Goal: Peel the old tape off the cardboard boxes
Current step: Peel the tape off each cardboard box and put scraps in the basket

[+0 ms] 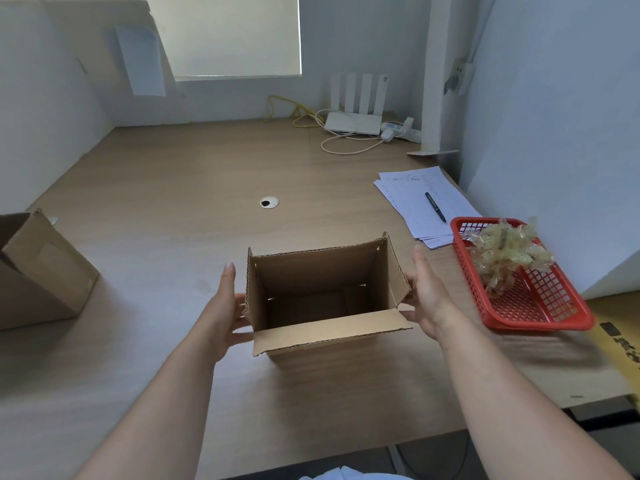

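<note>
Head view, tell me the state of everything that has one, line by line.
Box: upright, top flaps open, nothing seen inside.
Left hand: against box's left side.
Right hand: against box's right side.
Second box: on desk at left, cut off by frame.
Basket: holds tape wad.
Pen: lying on papers.

The wooden surface runs back to the wall. Near its front edge sits 1 open cardboard box, flaps up; whether its base rests fully on the wood cannot be told. A larger cardboard box stands at the left edge. At the right sits 1 red basket, and just behind it a stack of lined papers. A round cable grommet is set mid-surface. At the back lie 1 white router with 4 upright antennas, a yellow cable and a looped white cable.
</note>
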Motion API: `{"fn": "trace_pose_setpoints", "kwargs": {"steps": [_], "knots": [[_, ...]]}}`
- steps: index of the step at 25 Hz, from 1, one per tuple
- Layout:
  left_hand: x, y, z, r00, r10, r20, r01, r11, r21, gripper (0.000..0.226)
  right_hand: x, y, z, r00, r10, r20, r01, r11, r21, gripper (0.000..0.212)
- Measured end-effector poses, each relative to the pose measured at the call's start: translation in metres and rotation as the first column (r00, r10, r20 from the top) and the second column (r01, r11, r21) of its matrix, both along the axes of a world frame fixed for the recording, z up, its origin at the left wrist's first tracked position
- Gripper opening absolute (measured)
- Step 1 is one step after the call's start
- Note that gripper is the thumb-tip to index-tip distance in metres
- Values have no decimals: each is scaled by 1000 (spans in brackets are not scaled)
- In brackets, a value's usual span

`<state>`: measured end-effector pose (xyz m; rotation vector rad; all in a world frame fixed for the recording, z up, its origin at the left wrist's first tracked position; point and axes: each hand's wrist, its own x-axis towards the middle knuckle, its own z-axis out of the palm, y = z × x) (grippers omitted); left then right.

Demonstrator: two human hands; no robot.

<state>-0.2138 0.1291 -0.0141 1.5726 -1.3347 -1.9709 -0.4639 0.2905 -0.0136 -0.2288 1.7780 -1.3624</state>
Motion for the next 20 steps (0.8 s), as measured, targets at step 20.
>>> {"fn": "trace_pose_setpoints", "kwargs": {"steps": [20], "knots": [[-4, 18, -38, 995, -28, -95, 24, 999, -47, 46, 10, 10, -51, 999, -20, -49, 13, 990, -141, 29]]}}
